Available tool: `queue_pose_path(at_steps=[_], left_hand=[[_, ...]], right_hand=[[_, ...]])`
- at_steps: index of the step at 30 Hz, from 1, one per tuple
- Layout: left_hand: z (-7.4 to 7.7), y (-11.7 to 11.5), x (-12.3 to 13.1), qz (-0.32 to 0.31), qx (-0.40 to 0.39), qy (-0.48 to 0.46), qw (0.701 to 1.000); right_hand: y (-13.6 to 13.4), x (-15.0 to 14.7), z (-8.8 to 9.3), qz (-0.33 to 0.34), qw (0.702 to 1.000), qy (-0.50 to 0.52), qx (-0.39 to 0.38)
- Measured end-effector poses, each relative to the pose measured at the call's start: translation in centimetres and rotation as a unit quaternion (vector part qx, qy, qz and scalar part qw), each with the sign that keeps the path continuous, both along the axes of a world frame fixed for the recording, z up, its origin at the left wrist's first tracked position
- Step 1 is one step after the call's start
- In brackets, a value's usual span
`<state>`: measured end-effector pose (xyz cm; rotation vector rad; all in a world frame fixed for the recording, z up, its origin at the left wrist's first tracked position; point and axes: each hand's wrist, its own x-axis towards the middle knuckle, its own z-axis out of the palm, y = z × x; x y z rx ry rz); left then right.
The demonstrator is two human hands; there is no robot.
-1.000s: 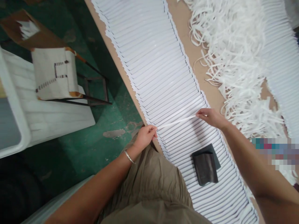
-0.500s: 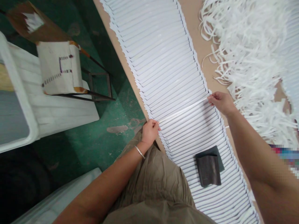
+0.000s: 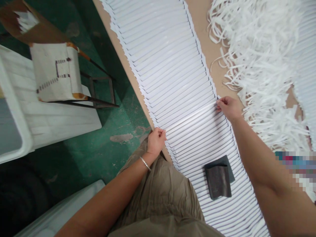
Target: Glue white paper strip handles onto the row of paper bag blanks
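Across the sheets (image 3: 168,65), left hand (image 3: 156,141) and right hand (image 3: 230,108) pinch a strip (image 3: 190,116) taut, seemingly aligning it; next needs level placement.

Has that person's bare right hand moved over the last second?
Yes: the right hand has moved up the picture, farther from the dark, rectangular, leather-looking pouch.

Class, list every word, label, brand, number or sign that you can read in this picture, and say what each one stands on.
None: no text can be read here.
Stool: dark dashed marks on its cover, no letters or numbers I can make out.
Patch at the right edge: pixelated, unreadable.
Strip, sheets and dark pouch: no print visible.
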<state>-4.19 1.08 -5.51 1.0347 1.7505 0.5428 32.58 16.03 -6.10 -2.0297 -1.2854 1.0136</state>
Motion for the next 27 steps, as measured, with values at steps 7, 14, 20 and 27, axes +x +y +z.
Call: queue_pose_path(at_steps=[7,14,20,27], left_hand=[[-0.5,0.0,-0.1,0.001,0.000,-0.006,1.000],[-0.8,0.0,-0.1,0.002,-0.005,-0.002,1.000],[-1.0,-0.2,-0.3,-0.002,0.001,-0.006,1.000],[-1.2,-0.7,-0.2,-0.003,0.010,-0.021,1.000]], right_hand=[[0.4,-1.1,0.5,-0.005,0.999,-0.042,-0.013],[0.7,-1.6,0.5,0.001,0.998,-0.066,-0.021],[1.2,-1.1,-0.6,0.045,0.988,-0.142,-0.028],[0.9,-0.4,-1.3,0.073,0.982,-0.175,0.015]])
